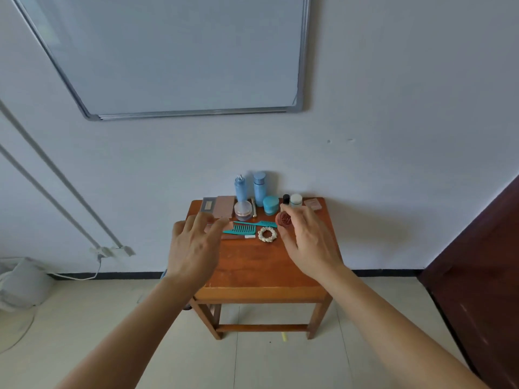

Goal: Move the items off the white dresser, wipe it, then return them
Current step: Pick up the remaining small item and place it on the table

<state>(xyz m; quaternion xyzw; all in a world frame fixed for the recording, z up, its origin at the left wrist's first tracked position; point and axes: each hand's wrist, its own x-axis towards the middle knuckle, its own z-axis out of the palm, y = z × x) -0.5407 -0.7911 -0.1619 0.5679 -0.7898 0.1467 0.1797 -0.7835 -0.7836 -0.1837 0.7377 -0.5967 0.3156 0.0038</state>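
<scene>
Red-brown round pot [284,219] is pinched in right hand [306,242], thumb and fingertips curled round it, just above the right-middle of the wooden side table [261,265]; can't tell if it touches the top. Left hand [191,248] is spread, fingers loose, holding nothing, over a flat pink piece at the table's left edge, mostly hidden by the fingers. Other items all sit on the far half: wide-tooth teal comb [241,229] and teal tail comb [261,223] mid-table, pale scrunchie [267,234] just right of them, and a far row against the wall of grey palette [208,204], pink palette [225,206], clear-lidded powder jar [243,210], two blue bottles [240,189], teal jar [270,204], black-capped vial [286,198], white jar [296,200] and pink compact [313,204]. No white dresser in view and no cloth, so the step is a guess: the items are parked on this brown table, either the pot is being set down to finish the move-off or lifted to start the return. Next move likely needs the left hand to close on a flat item with low edges, hard to pick up, without knocking the combs or tall bottles. Labels unreadable; a thin gold stick between jar and bottle is too small to name. Whiteboard [168,51] hangs on the wall above, dark door [477,262] cut off at right.
</scene>
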